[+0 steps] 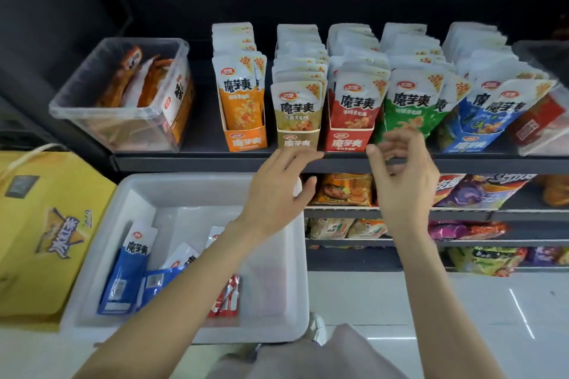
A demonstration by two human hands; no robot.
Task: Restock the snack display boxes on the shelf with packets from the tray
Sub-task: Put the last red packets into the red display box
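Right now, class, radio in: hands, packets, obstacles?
Left hand, right hand open, empty. Blue packets in white plastic tray. Nothing blocking shelf boxes.

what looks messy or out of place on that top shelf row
The green snack packets and blue snack packets lean and splay sideways, spilling over their boxes, while the orange, brown and red rows stand upright and tidy.

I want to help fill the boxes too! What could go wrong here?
The green packets lean out over the shelf edge just above the right hand, so a bump might tip them off. The blue packets are fanned out loosely and may slump. The left hand could nudge the brown box.
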